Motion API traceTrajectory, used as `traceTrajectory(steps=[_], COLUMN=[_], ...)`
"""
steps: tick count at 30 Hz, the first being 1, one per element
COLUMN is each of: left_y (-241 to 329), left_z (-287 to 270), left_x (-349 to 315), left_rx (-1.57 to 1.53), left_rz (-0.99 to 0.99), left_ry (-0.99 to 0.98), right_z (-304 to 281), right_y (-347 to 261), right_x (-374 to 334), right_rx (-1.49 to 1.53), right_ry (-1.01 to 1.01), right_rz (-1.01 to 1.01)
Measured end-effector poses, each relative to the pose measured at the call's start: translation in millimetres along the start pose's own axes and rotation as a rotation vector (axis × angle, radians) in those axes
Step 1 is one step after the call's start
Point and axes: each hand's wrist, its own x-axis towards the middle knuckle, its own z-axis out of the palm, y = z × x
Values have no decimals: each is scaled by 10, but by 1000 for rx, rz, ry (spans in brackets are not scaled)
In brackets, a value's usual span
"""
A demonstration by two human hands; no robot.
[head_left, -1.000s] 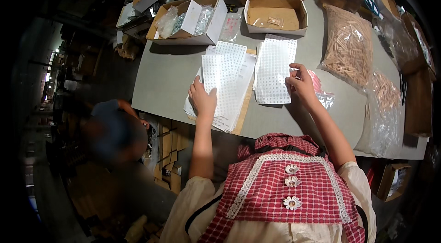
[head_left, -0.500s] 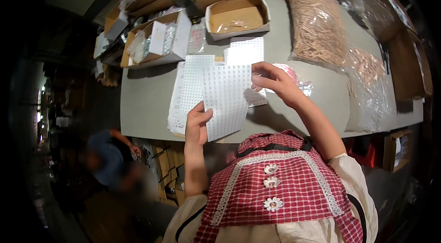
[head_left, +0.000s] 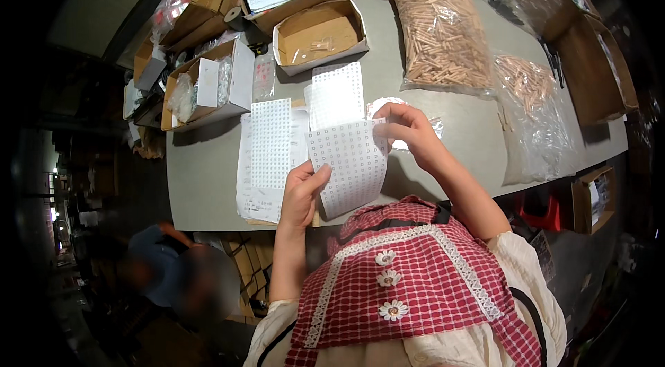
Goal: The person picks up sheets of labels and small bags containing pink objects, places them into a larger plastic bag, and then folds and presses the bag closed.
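A white sticker sheet, printed with rows of small marks, is held up in front of me above the near table edge. My left hand grips its left edge, thumb on top. At the upper right corner my right hand has its fingers closed on the sheet. Just beyond lie another printed sheet, on top of a handwritten paper, and a further white sheet. A shiny clear packet lies partly hidden behind my right hand.
An open cardboard box with a few small pieces stands at the back, beside a box of plastic bags. Bags of short wooden pegs lie to the right. A co-worker is at lower left.
The held sheet has tipped lower and bows slightly, its top edge now nearer me. Both hands keep hold of it. The view has shifted, so the table things appear further left.
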Motion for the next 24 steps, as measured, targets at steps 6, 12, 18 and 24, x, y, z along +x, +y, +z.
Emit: traceTrajectory(steps=[6,12,18,24], left_y=[-51,28,-14,-25], left_z=[114,263,310,333], left_x=[-6,-25,-6,-31], left_rx=[4,5,-55,-38], left_rz=[-63,-54,-19,1], left_ry=[-19,-35,18,32], right_z=[-122,-125,-101,-157], right_y=[96,124,111,105], right_x=[-91,-156,-217,-282], right_rx=[88,103,102,58], right_ry=[29,47,-10,-9], right_rz=[-2,0,-2,34])
